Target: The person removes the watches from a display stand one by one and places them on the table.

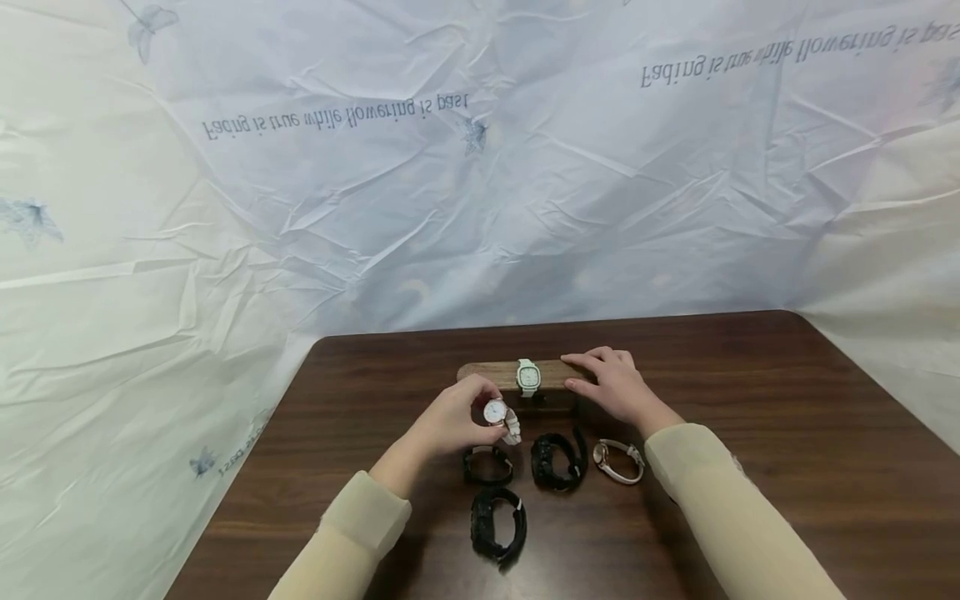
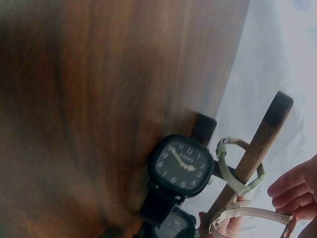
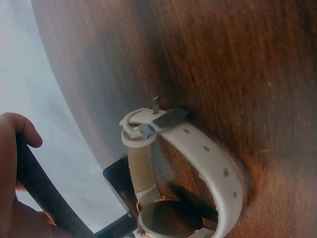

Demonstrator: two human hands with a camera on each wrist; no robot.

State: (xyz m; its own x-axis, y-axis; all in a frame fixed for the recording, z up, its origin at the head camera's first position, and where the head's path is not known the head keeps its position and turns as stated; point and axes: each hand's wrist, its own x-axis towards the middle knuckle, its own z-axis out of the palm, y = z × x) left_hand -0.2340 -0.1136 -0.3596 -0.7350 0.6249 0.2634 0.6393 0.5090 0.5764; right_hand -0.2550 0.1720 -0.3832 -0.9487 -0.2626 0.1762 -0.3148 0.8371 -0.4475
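**Desk:** What goes under this one?

**Photographer:** A person's left hand (image 1: 453,421) pinches a white-strapped watch (image 1: 501,417) just in front of the wooden stand (image 1: 487,372), fingers curled round the case so the round dial faces up. The right hand (image 1: 611,385) rests on the stand's right end, fingers laid fairly straight along the bar, thumb against its front edge; it looks like a bracing hold, to keep the stand from sliding.

**Desk:** And the stand itself?

**Photographer:** A pale green watch (image 1: 528,377) is already wrapped round the middle of the bar, dial outward, as if for display.

**Desk:** What else is on the table (image 1: 787,392)?

**Photographer:** All nearer the wearer than the stand: a rose-gold watch with a white strap (image 1: 618,460) below its right end, strap looped and buckled; a bulky black watch (image 1: 557,460) below its middle; a black square-faced watch (image 1: 487,465) under the left hand; another black watch (image 1: 497,523) nearest the wearer. The straps are closed into loops, so they sit propped rather than flat
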